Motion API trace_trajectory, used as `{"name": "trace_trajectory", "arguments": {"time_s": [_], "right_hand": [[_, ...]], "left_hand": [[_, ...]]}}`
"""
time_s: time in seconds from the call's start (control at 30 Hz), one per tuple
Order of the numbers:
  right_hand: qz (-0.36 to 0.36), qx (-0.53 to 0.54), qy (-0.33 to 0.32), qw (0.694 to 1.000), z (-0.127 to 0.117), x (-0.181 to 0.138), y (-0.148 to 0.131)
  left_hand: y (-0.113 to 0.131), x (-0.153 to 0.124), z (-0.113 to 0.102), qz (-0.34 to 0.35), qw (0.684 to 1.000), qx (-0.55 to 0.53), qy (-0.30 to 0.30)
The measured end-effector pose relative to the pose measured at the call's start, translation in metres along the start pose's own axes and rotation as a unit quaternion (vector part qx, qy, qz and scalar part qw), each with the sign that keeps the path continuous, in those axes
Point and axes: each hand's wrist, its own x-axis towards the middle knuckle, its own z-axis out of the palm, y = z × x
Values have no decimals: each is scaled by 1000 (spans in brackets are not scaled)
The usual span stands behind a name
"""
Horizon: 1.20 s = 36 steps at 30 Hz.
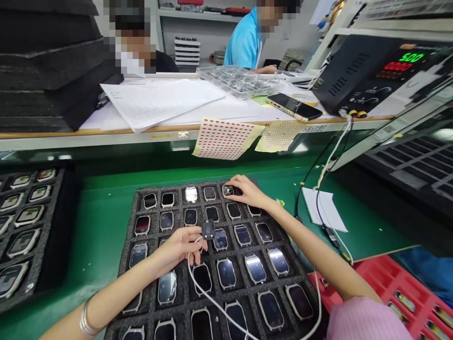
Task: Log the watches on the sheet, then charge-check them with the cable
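Two bare hands work over one dark foam tray (170,187) of smartwatches (226,273) on the green counter (99,226). The foam keeps every watch apart, probably so the faces do not rub one another. The left hand (180,250) makes a narrow grip: thumb and fingers pinch a small black device (208,230) above the middle of the tray, and its underside cannot be seen. A white cable (212,307) seems to leave this device behind the fingers and runs toward the near side, perhaps kept slack so the hand can move freely. The right hand (249,192) is at the far row, with its fingers (234,182) over one bright-faced watch (228,190). They cover part of it, so I cannot tell if this grip is closed or only resting. The near watches are cut off by the picture's edge. A second foam tray (21,236) at left and a red crate (406,293) at near right are also cut off, so their full contents stay unknown.
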Motion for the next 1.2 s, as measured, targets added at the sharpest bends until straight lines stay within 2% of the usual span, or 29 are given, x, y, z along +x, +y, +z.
{"name": "trace_trajectory", "arguments": {"time_s": [0.07,0.17,0.33,0.53,0.7,0.87,0.93,1.03,1.13,1.2], "right_hand": [[-7,-31,-43,999,-3,-1,5],[-5,-70,-96,993,-18,-3,7],[39,-123,-135,982,-35,-6,17],[73,-158,-126,977,-29,-10,25],[53,-119,-140,982,-30,-6,35],[49,-83,-96,991,-37,-3,39],[53,-69,-60,994,-42,-6,29],[45,-36,-5,998,-39,-12,-9],[-47,58,-6,997,-18,-21,-62],[-96,45,-24,994,1,-25,-90]], "left_hand": [[5,2,7,-12,1000,-2,-16],[10,10,18,3,1000,28,2],[4,28,31,47,997,43,37],[-5,30,27,90,994,40,54],[-3,23,20,97,993,41,45],[-5,24,16,96,993,45,54],[-7,25,14,96,993,43,59],[-9,27,13,96,993,39,57],[-10,28,12,97,993,37,52],[-10,28,12,99,993,38,49]]}}
